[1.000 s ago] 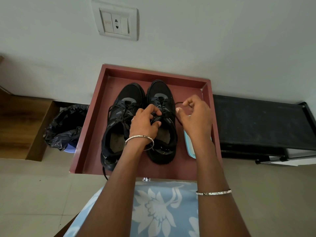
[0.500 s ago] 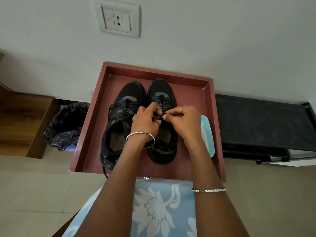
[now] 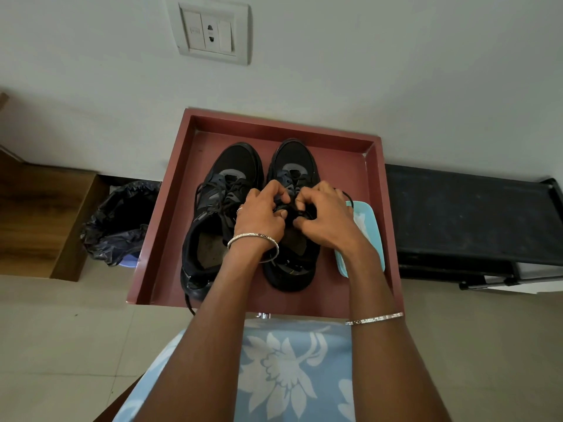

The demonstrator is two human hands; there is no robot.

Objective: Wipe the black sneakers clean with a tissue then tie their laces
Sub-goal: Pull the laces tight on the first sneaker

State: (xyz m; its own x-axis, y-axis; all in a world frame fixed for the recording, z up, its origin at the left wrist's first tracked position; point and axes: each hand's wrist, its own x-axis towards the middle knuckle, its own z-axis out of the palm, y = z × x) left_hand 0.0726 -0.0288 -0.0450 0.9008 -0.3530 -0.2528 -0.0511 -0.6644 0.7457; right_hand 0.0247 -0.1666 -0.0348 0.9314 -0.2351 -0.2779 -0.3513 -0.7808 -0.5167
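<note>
Left hand (image 3: 259,217) and right hand (image 3: 327,217): fingers (image 3: 281,194) curled, pinching the lace (image 3: 288,207) over the right sneaker (image 3: 292,156), knot seemingly half-made. Just left of the fingers, the left sneaker (image 3: 240,162) sits loose-laced, untied. Wiping apparently over; teal pack (image 3: 370,229) lies just right.

A white switch plate (image 3: 211,33) (two rockers flanking a socket) sits high on the pale wall (image 3: 396,71). Below it, a maroon tabletop (image 3: 344,158) with a raised rim stands against the wall. To its left, a bin lined with a crumpled black bag (image 3: 122,220) sits beside a brown wooden unit (image 3: 39,214); to its right is a low black shelf (image 3: 463,214). Light floor tiles (image 3: 61,330) run underneath, and blue cloth with white flowers (image 3: 289,367) fills the near edge.
</note>
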